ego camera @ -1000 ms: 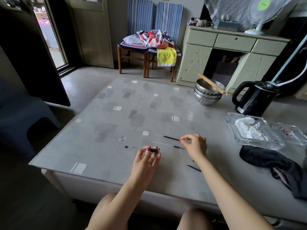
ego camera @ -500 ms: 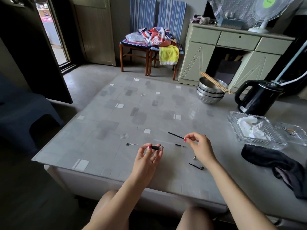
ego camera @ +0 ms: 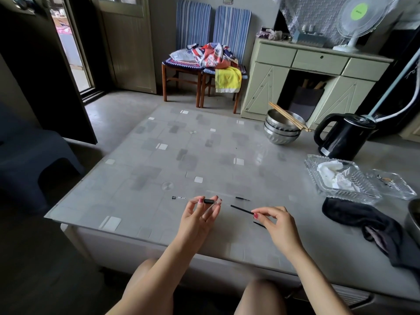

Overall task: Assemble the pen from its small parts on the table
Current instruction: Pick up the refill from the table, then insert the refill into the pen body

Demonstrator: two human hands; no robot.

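Note:
My left hand (ego camera: 200, 214) pinches a clear pen barrel with a black grip (ego camera: 210, 201), held level just above the table; its clear end reaches left to a black printed tip (ego camera: 178, 198). My right hand (ego camera: 276, 220) holds a thin black refill (ego camera: 242, 209) by one end, its free end pointing left toward the barrel. A short black part (ego camera: 242, 198) lies on the table beyond the refill. Another thin black piece (ego camera: 259, 224) lies under my right hand, partly hidden.
A glass-topped grey table (ego camera: 159, 169) carries stacked steel bowls with chopsticks (ego camera: 283, 129), a black kettle (ego camera: 343, 136), two glass trays (ego camera: 341, 180) with tissue, and a dark cloth (ego camera: 372, 226) on the right. Chairs and a cabinet stand beyond.
My right hand has lifted the black refill off the table and drawn it nearer, toward the barrel. My left hand has kept the barrel in about the same place.

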